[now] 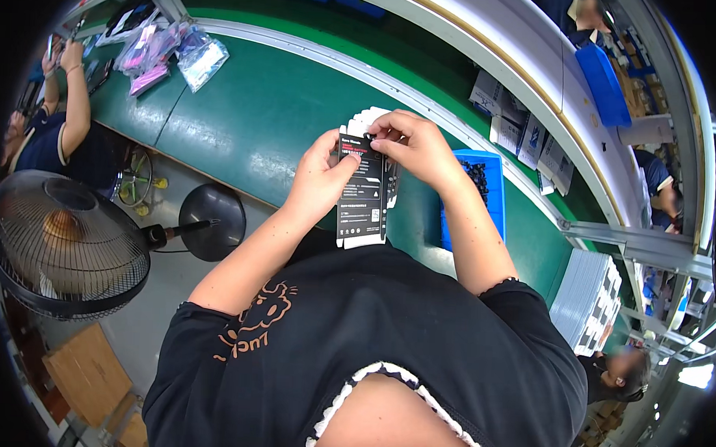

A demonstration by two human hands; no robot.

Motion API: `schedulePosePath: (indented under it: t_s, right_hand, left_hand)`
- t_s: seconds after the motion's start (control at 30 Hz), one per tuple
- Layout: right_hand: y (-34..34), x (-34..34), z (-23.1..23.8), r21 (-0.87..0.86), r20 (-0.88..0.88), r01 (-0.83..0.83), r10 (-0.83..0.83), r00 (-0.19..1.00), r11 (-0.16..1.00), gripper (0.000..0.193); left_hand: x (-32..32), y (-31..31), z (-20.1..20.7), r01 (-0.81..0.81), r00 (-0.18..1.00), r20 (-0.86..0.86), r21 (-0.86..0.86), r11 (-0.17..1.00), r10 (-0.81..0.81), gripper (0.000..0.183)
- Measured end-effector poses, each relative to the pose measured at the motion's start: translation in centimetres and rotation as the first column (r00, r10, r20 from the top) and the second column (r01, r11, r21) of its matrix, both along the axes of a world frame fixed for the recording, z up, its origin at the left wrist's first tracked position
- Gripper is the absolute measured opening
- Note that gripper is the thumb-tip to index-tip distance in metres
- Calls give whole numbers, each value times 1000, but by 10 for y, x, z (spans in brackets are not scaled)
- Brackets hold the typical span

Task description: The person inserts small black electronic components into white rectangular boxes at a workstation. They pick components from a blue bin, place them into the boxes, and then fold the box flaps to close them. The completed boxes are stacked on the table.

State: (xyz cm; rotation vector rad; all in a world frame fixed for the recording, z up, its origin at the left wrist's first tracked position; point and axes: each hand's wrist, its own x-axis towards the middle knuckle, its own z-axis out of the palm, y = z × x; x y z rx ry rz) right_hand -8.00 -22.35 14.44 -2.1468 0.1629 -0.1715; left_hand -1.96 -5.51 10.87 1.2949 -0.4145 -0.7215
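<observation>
- Black fabric of the wearer's shirt (pixel 449 329), edged with a white trim at the neck and marked with an orange-brown printed figure, was shown nearest the camera, across the lower half of the view.
- Beyond it, a flat black carton (pixel 360 200) with white end flaps was held upright in front of the chest, at the near edge of a green worktable (pixel 260 102).
- By the left hand (pixel 322 175) the carton was clasped firmly at its left side, the thumb being laid across the printed face and the fingers placed behind.
- By the right hand (pixel 412 145) the carton's upper right corner was met; thumb and forefinger were closed in a narrow pinch on a small dark piece (pixel 368 135), whose exact form was too small to be made out with confidence.
- Further white flaps (pixel 370 116) were seen fanned just behind the carton's top.
- To the right of the hands, a blue bin (pixel 496 193) was set on the worktable, partly filled with small black parts (pixel 476 179).
- Farther right, a tall stack of flat cartons (pixel 580 298) was placed.
- At the far left of the worktable, clear plastic bags (pixel 200 58) were heaped.
- Below these, a standing fan (pixel 69 245) and a seated co-worker (pixel 45 142) were included.
</observation>
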Motion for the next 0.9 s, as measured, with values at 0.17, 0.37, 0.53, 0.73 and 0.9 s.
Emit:
schedulePosePath:
  t_s: [0.17, 0.37, 0.53, 0.73, 0.9]
  right_hand:
    - [-4, 9, 3, 99, -134, 14, -1, 991, 995, 17]
    - [6, 5, -10, -281, 256, -15, 90, 962, 960, 9]
    - [20, 2, -9, -139, 357, 248, -185, 916, 959, 9]
    - [16, 9, -2, -51, 3, 262, -262, 965, 964, 14]
    - [11, 9, -8, -50, -27, 241, -242, 970, 969, 15]
  left_hand:
    - [-1, 3, 4, 44, 996, -71, -46, 998, -47, 31]
    - [2, 3, 0, -38, 997, -69, -85, 996, 33, 26]
    - [3, 2, 1, -110, 992, 65, -13, 994, 111, 27]
    - [-5, 1, 9, -78, 993, 92, -10, 997, 78, 35]
    - [-9, 1, 7, -61, 973, 221, -3, 998, 60, 38]
